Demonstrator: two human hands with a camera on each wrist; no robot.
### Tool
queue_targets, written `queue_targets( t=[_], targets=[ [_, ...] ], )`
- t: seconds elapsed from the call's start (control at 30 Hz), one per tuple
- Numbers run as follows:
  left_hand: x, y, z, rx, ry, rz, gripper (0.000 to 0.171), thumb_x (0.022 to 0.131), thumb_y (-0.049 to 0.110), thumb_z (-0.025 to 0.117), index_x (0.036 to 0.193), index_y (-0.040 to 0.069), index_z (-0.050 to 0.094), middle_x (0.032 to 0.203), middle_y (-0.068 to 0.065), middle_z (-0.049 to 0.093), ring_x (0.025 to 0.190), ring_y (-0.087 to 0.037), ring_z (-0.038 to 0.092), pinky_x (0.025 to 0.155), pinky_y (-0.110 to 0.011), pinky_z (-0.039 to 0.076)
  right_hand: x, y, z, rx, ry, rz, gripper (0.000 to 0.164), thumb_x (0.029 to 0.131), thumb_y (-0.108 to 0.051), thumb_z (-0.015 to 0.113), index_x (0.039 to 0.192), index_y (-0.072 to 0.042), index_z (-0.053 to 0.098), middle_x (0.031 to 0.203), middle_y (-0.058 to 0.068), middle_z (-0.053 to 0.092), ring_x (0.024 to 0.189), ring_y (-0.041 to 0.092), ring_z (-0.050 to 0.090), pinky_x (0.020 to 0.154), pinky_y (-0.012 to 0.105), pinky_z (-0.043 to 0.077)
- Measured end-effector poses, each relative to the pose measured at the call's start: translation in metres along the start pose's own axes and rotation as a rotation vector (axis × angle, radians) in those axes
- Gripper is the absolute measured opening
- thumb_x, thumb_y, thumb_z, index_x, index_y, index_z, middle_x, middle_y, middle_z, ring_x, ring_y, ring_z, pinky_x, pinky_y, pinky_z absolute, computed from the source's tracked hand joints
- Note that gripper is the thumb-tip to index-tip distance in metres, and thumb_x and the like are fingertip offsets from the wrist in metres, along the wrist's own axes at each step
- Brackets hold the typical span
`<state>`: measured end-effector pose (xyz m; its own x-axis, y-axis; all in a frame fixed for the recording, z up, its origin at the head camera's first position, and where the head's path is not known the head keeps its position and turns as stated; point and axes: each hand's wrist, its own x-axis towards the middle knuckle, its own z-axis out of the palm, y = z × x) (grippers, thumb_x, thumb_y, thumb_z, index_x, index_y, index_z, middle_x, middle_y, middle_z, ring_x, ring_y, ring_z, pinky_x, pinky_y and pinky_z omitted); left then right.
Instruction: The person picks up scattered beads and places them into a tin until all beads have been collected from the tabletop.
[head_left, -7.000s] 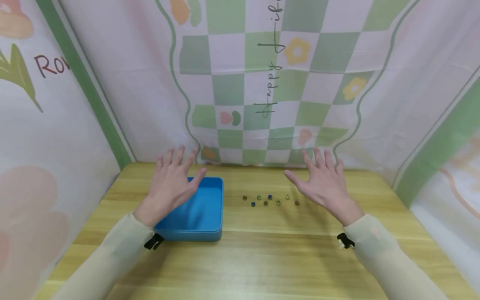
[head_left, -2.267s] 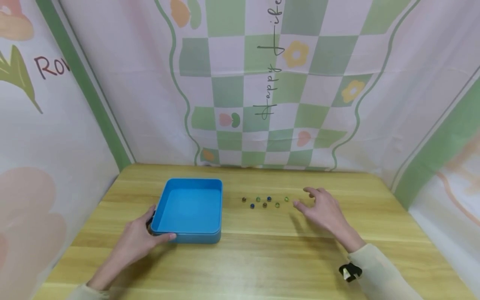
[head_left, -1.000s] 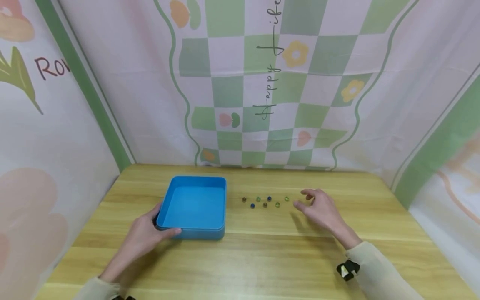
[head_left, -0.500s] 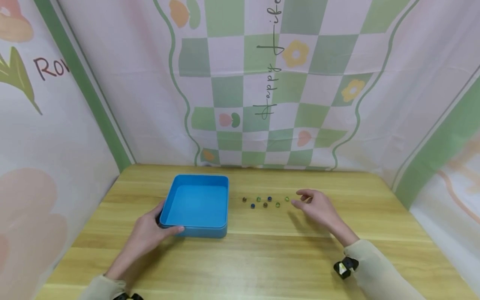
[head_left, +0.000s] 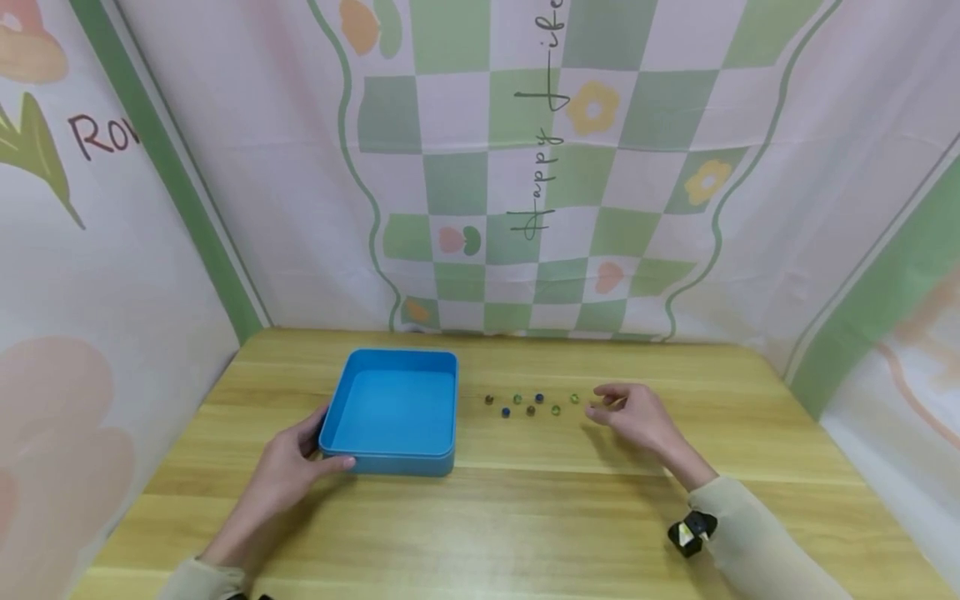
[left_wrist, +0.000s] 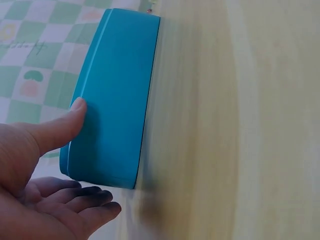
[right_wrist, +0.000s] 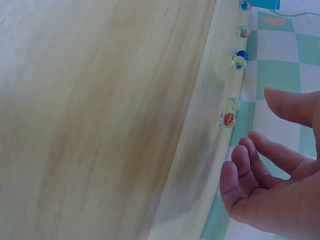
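Observation:
On the wooden table, a blue square box [head_left: 390, 467] stands open-topped at centre left. My left hand [head_left: 288, 462] is at its near left corner, the thumb along the front wall and the fingers by the left side. In the left wrist view those fingers [left_wrist: 82, 205] are loosely bent, a gap between them and the box. To the right lie several glass marbles, among them a blue one [head_left: 539, 398] and a green one [head_left: 574, 399]. My right hand [head_left: 633, 414] hovers just right of them, thumb and fingers apart. In the right wrist view a red-streaked marble [right_wrist: 228, 120] lies near its fingertips.
The wooden tabletop [head_left: 510, 533] runs toward me in front of the box and marbles. A checkered curtain [head_left: 510, 283] hangs behind the table's far edge, with printed cloth walls at left and right.
Since the earliest frame both hands have come down, the left to the box, the right beside the marbles. The box has shifted slightly right. In the last half second the left thumb has drawn back slightly.

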<state>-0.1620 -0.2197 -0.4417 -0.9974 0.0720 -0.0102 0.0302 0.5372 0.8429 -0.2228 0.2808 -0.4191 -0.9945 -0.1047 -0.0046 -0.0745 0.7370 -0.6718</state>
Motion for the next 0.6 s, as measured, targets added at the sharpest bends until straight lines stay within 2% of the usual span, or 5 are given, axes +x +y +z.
queue_targets(
  t=[0.33, 0.6],
  targets=[
    [-0.0012, -0.0038, -0.0006, -0.042, 0.014, -0.005, 0.092, 0.089, 0.018, 0.088, 0.160, -0.008, 0.034, 0.160, -0.032, 0.036, 0.142, -0.046, 0.046, 0.111, -0.048, 0.047, 0.0021, 0.0036, 0.0012, 0.005, 0.009, -0.028, 0.051, 0.094, -0.023, 0.081, 0.130, 0.011, 0.067, 0.111, 0.020, 0.072, 0.099, 0.033, 0.068, 0.077, 0.039, 0.061],
    [-0.0032, -0.0044, 0.0018, -0.118, 0.017, -0.008, 0.090, 0.090, 0.013, 0.087, 0.159, -0.007, 0.034, 0.158, -0.033, 0.039, 0.137, -0.046, 0.051, 0.106, -0.042, 0.052, 0.0027, 0.0065, 0.0027, -0.009, 0.015, -0.031, 0.044, 0.093, -0.022, 0.083, 0.123, 0.008, 0.072, 0.107, 0.017, 0.074, 0.097, 0.032, 0.069, 0.077, 0.039, 0.060]
  ],
)
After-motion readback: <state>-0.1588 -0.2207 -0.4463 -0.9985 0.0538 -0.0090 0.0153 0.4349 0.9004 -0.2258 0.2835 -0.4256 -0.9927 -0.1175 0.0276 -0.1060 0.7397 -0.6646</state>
